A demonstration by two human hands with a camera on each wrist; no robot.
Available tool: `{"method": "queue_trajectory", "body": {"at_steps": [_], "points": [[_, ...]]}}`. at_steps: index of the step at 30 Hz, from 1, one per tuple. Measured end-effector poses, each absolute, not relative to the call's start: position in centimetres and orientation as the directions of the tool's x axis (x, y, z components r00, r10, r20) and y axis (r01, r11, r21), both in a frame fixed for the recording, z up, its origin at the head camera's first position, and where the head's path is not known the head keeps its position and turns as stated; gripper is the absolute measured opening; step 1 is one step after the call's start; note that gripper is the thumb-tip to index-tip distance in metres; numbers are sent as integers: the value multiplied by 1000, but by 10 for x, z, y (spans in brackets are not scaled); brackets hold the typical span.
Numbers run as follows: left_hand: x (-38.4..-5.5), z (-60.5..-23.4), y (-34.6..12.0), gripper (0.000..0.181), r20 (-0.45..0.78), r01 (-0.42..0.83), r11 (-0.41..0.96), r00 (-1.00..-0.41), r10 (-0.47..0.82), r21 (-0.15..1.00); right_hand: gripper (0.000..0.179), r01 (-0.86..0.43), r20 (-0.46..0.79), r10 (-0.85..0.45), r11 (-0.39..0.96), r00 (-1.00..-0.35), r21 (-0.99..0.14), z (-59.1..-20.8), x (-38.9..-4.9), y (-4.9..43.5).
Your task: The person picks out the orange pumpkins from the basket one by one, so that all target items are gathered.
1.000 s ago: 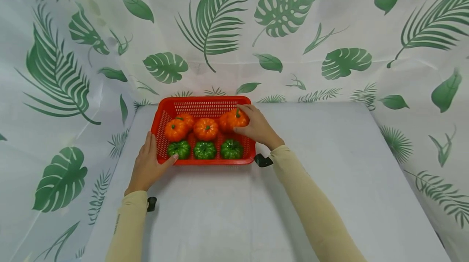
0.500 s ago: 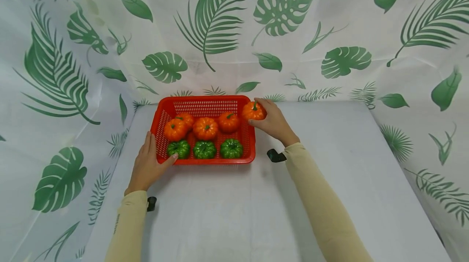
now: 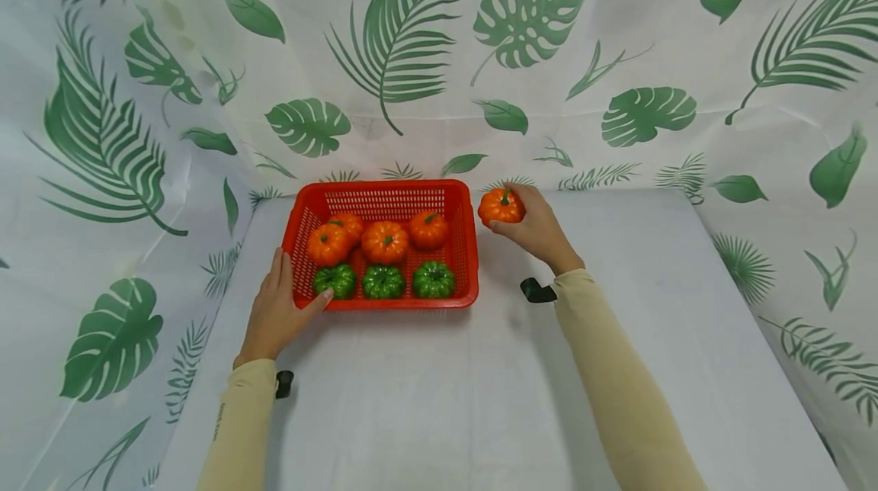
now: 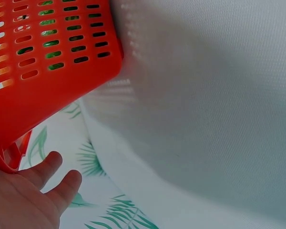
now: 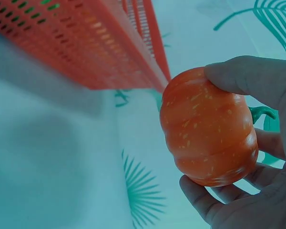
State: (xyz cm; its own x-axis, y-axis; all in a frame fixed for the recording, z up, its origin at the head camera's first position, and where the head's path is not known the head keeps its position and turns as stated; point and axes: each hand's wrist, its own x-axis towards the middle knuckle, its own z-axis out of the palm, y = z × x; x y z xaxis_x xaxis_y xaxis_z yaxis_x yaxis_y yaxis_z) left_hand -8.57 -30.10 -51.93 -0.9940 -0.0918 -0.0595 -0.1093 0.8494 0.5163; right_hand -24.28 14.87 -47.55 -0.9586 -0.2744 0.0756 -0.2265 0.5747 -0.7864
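— How is the scene laid out?

— A leaf-printed cloth (image 3: 425, 33) is seen behind the desk (image 3: 384, 384), on which a red basket (image 3: 398, 303) is set.

— And how are the hands placed?

— The basket's left front corner is touched by the left hand (image 3: 277, 316), its fingers straight and its thumb laid over the rim. By the right hand (image 3: 542, 232), an orange pumpkin (image 3: 499, 207) is gripped between thumb and fingers, just right of the basket and apart from it.

— What is held in the basket?

— Four more orange pumpkins (image 3: 386, 242) are seen behind, and three green pumpkins (image 3: 384, 282) are lined up along the front.
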Motion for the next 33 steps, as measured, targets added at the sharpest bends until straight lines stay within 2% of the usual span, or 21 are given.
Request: {"method": "queue_trajectory", "body": {"at_steps": [7,15,33], "points": [[-85,-520,-301,123,-60,-117,849,-993,-100,516,76,-210,68,-258,576,-964,-790,-485,-243,160],[-86,-525,-304,123,-53,-105,848,-994,-91,519,81,-150,4,-243,586,-970,-796,-498,-244,165],[-86,-523,-303,122,-55,-108,844,-994,-93,526,83,-124,-58,-269,612,-961,-781,-527,-257,169]]}}
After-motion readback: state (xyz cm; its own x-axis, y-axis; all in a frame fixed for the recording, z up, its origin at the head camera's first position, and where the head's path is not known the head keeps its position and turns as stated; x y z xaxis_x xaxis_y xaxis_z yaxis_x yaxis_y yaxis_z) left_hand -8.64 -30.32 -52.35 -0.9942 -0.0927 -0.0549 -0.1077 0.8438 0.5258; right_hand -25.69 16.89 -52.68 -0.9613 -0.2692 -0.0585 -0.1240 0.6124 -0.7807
